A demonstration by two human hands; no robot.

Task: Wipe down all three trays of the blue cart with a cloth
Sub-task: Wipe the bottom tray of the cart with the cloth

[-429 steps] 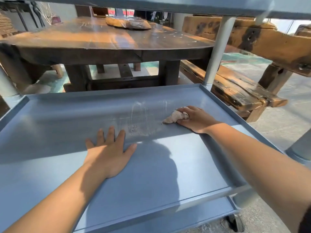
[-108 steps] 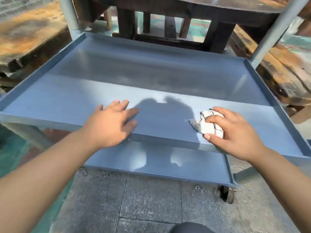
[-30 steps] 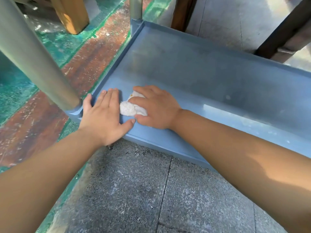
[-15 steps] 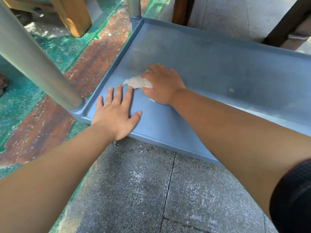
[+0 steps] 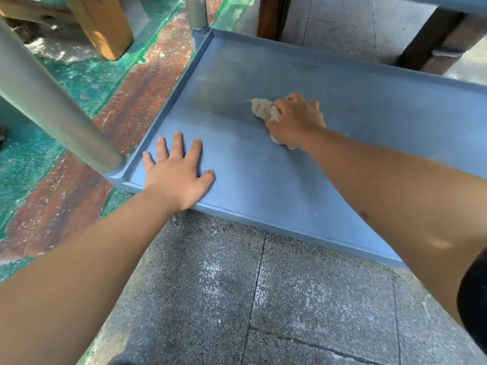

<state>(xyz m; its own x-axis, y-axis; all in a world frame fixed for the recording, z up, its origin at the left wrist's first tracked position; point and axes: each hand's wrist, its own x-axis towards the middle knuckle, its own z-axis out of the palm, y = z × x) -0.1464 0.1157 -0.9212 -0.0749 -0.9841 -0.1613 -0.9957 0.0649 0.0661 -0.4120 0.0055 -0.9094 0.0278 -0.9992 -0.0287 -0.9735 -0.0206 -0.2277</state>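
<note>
The blue cart's lowest tray [image 5: 263, 180] lies just above the ground and fills the middle of the view. My right hand [image 5: 295, 119] grips a crumpled off-white cloth [image 5: 263, 109] and presses it on the tray floor near the middle. My left hand [image 5: 176, 169] rests flat with fingers spread on the tray's near left corner. The upper trays are out of sight, except a blue edge at the top right.
A grey cart post [image 5: 52, 101] rises from the tray's near left corner and another [image 5: 196, 11] from the far left corner. Wooden furniture legs [image 5: 102, 25] stand on painted green and red floor to the left. Grey stone paving [image 5: 237, 299] lies in front.
My right hand has slid the cloth from the tray's left edge toward the middle and farther back. My left hand stays flat at the near left corner.
</note>
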